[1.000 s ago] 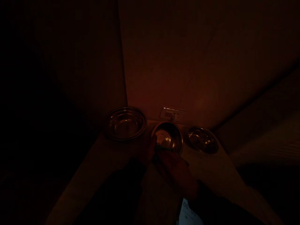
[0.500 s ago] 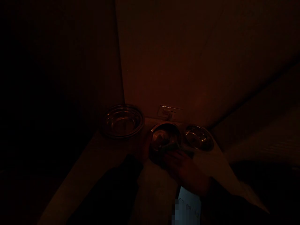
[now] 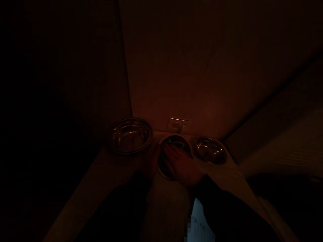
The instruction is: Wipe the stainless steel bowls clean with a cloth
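The scene is very dark. At the middle of the tabletop stands a round metal bowl [image 3: 162,172]. My left hand [image 3: 152,161] grips its left rim, its fingers mostly lost in shadow. Inside the bowl, my right hand [image 3: 183,166] presses on a dark cloth [image 3: 178,144], with its fingers together and reaching to the left. Part of the cloth shows beyond the fingertips; the rest is under the hand.
A larger metal bowl [image 3: 131,150] sits at the left, a shallow metal bowl [image 3: 211,151] at the right. Behind them a wall socket [image 3: 179,124] holds a plug. A phone with a lit screen [image 3: 200,220] lies at the table's near side, partly under my right sleeve.
My right hand has moved from the bowl's near right rim, left and inward, taking the cloth into the bowl. My left hand stays at the left rim. The view has shifted slightly.
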The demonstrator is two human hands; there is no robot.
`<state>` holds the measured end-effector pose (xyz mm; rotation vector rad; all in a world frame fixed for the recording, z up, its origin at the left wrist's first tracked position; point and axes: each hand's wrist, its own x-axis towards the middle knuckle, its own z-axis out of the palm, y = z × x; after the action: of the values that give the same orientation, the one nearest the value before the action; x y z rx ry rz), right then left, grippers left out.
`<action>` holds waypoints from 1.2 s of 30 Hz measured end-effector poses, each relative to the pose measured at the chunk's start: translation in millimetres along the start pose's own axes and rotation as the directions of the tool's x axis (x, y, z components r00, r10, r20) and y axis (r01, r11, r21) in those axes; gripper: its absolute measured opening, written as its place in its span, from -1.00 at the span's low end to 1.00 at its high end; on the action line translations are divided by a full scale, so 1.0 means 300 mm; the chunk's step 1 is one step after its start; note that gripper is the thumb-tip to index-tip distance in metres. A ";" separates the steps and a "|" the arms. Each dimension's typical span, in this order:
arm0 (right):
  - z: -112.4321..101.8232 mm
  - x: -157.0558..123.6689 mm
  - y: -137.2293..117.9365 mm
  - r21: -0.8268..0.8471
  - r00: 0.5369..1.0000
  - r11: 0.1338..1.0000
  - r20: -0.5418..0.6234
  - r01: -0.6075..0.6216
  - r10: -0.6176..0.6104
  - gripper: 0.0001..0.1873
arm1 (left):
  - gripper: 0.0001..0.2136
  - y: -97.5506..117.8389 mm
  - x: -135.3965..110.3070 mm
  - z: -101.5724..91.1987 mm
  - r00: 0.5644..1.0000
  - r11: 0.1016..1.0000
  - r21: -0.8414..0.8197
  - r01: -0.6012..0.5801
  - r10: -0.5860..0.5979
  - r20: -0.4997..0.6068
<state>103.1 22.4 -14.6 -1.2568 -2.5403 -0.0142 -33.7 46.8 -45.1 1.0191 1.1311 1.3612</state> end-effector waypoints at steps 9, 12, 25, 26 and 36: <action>0.006 -0.036 0.034 0.020 0.993 0.993 -0.035 -0.117 0.117 -0.57 | -0.61 0.005 -0.009 0.002 0.996 0.997 -0.072 -0.008 0.015 0.093; 0.015 -0.019 0.024 0.061 0.995 0.994 -0.030 -0.094 0.096 -0.57 | -0.63 0.005 -0.005 0.000 0.997 0.999 -0.025 -0.048 0.050 0.056; -0.084 -0.115 -0.014 0.157 0.979 0.983 0.165 0.094 -0.120 -0.62 | -0.60 0.020 -0.004 0.000 0.991 0.996 -0.085 0.010 0.001 0.133; -0.075 -0.113 -0.014 0.148 0.980 0.984 0.158 0.098 -0.121 -0.60 | -0.60 0.016 0.000 0.001 0.993 0.997 -0.081 0.018 -0.009 0.115; -0.033 -0.059 0.006 0.073 0.997 0.997 0.068 0.022 -0.027 -0.55 | -0.69 0.008 0.012 -0.001 0.996 0.997 -0.065 0.052 -0.047 0.074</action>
<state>117.1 8.3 -10.3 -1.2195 -2.5893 0.1159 -34.8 50.5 -42.9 0.9789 1.0436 1.3039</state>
